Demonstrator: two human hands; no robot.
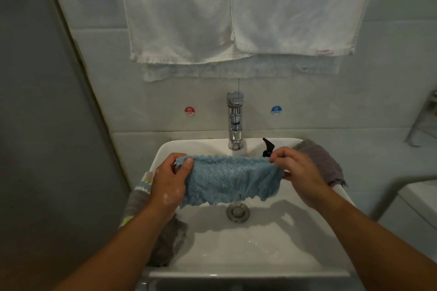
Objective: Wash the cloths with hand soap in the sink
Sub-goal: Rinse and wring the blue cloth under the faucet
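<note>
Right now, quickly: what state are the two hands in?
Left hand: closed, pinching the left corner of the blue cloth.
Right hand: closed, pinching its right corner.

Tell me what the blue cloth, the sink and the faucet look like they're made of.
The blue cloth: probably microfibre or plush terry, judging by its fluffy, ridged, matte pile. The sink: likely glazed ceramic, white and glossy with wet highlights. The faucet: chrome-plated metal, by its mirror-like reflections.
</note>
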